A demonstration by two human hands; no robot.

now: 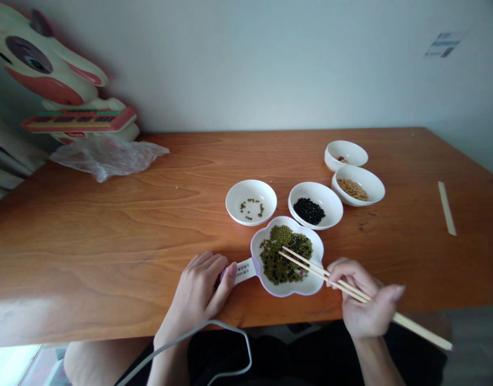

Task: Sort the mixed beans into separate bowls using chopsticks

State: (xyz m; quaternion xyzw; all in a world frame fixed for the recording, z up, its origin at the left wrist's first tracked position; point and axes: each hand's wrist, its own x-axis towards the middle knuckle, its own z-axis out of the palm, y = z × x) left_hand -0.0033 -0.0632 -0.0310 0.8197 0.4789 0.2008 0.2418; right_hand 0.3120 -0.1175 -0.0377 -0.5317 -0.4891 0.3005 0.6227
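My left hand (204, 287) is closed around the handle of a white, flower-shaped dish (288, 292) with a lilac rim. In the dish lie green beans (281, 236) mixed with black beans (300, 245). My right hand (365, 295) grips a pair of wooden chopsticks (310, 265), their tips a little apart and over the beans. Just behind the dish stands a white bowl (333, 206) of black beans, touching or nearly touching its rim. To its left, another white bowl (251, 186) has a few green beans scattered on its bottom.
At the right, a bowl (373, 185) holds tan beans; behind it, another bowl (359, 153) has a few reddish pieces. A paper strip (447, 209) lies farther right. A plastic bag (109, 155) and a cow-shaped toy keyboard (81, 120) are at the back left. A cable (190, 333) crosses my left forearm.
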